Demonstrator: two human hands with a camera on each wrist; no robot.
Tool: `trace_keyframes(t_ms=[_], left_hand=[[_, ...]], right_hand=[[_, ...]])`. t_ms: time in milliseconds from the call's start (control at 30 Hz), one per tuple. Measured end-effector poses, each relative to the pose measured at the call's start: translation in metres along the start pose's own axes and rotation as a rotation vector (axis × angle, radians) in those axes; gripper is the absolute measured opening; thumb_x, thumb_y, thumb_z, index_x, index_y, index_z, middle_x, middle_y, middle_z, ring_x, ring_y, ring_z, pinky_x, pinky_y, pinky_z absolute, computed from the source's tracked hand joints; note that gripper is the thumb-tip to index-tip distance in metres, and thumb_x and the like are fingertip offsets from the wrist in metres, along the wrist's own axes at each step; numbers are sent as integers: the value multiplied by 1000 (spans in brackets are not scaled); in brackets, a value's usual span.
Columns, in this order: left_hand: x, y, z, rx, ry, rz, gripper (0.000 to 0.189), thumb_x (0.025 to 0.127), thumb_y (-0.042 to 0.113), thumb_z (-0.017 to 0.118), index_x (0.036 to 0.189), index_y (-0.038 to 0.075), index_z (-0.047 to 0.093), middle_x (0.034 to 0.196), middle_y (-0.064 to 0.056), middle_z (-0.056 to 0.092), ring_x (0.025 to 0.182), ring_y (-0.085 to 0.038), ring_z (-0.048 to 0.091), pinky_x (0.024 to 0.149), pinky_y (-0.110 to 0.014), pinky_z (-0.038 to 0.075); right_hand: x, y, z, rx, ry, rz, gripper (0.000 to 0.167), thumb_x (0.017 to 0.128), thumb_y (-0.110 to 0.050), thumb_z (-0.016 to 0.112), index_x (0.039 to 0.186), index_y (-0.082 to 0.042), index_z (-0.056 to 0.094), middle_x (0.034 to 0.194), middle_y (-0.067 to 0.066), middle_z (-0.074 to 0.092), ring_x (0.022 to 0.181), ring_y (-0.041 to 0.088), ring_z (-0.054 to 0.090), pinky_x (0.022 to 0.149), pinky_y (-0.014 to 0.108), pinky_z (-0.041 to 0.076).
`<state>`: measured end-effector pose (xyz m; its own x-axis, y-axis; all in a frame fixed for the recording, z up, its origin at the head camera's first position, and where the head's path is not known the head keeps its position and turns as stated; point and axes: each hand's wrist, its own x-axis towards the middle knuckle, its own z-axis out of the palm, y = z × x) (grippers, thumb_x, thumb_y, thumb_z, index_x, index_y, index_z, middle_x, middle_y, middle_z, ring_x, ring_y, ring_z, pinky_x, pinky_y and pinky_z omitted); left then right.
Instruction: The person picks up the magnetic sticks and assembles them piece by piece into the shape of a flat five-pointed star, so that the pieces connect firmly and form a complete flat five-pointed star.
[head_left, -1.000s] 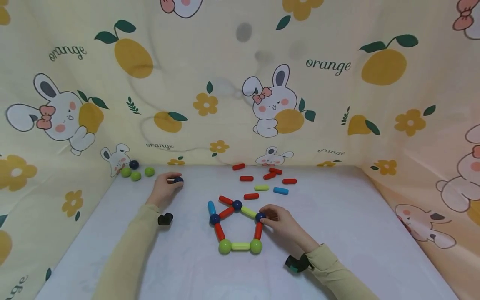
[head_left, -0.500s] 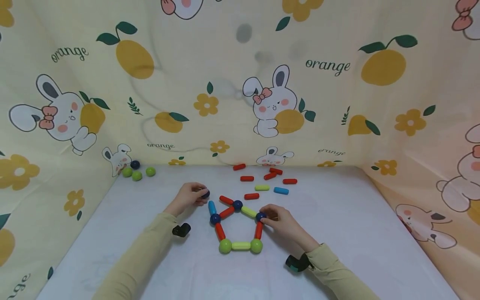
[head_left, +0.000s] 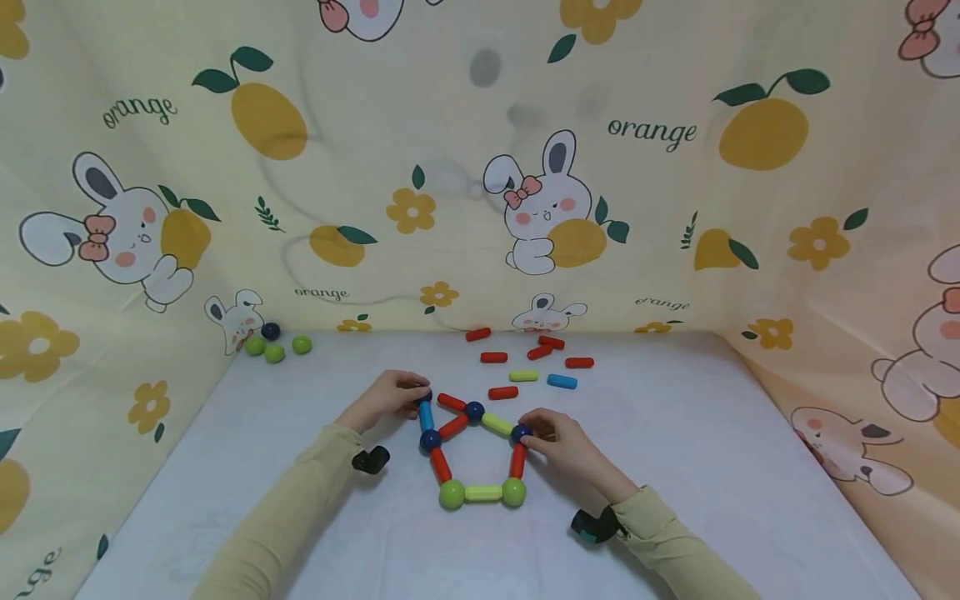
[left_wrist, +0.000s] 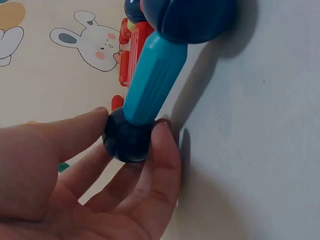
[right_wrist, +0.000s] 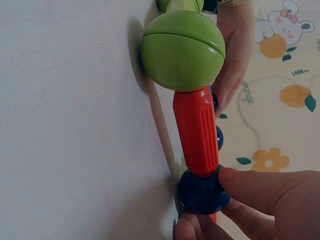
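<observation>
My left hand [head_left: 386, 398] pinches a dark blue ball [left_wrist: 127, 137] between thumb and fingers. That ball meets the free end of a blue rod [left_wrist: 156, 80], whose other end joins another dark blue ball [head_left: 430, 441]. My right hand [head_left: 562, 442] grips the dark blue ball [right_wrist: 202, 192] at the right corner of a five-sided ring of rods and balls. From it a red rod [right_wrist: 196, 132] leads to a green ball [right_wrist: 184, 50]. A yellow-green rod [head_left: 483, 493] forms the ring's near side. At the top ball [head_left: 474, 412], a red rod [head_left: 452, 402] sticks out toward the left.
Loose red rods [head_left: 503, 392], a yellow-green rod [head_left: 523, 376] and a blue rod [head_left: 562, 381] lie behind the ring. Several green balls [head_left: 274, 353] and a dark blue ball [head_left: 271, 331] sit at the back left, by the printed cloth [head_left: 450, 275].
My left hand has carried the dark blue ball rightward from the back left to the end of the blue rod on the ring. My right hand has stayed on its ball.
</observation>
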<state>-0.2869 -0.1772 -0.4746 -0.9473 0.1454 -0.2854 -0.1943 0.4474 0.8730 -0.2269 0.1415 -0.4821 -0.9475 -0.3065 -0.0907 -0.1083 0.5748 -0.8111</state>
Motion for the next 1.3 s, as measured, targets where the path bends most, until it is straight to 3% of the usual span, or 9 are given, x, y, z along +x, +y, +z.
trace_keyframes(t_ms=[267,667,900,1133,1300], left_hand=[[-1,3,7,6,54,18,27,94,19,63,115,2,60,105,-14,62,77,-21,61,69,-28,55],[0,2,13,3,101,23,27,94,17,63,116,3,64,102,-12,63,77,-21,61,69,-27,55],[-3,2,9,-89,90,-13,31,98,23,56,119,1,61,106,-14,63,79,-22,63,72,-30,56],[-21,2,-3,-234,-7,-29,47,101,34,47,133,0,51,128,-20,55,97,-27,65,84,-36,54],[-45,-3,-6,-271,-43,-12,51,99,39,50,135,3,49,128,-20,56,104,-29,63,86,-40,52]], right_hand=[[1,2,0,3,-5,8,24,89,-15,69,113,-13,65,102,-2,63,95,16,58,88,40,50],[1,3,-1,10,-22,5,26,89,-17,69,115,-12,64,105,0,63,96,19,58,89,41,50],[2,3,0,24,-17,20,26,89,-15,69,114,-13,65,102,-2,63,95,18,58,89,40,50],[4,5,0,28,-14,23,26,89,-16,70,114,-14,65,101,-3,63,94,17,58,89,40,50],[3,4,-1,27,-8,28,26,88,-16,70,113,-15,65,101,-3,63,93,17,58,87,39,51]])
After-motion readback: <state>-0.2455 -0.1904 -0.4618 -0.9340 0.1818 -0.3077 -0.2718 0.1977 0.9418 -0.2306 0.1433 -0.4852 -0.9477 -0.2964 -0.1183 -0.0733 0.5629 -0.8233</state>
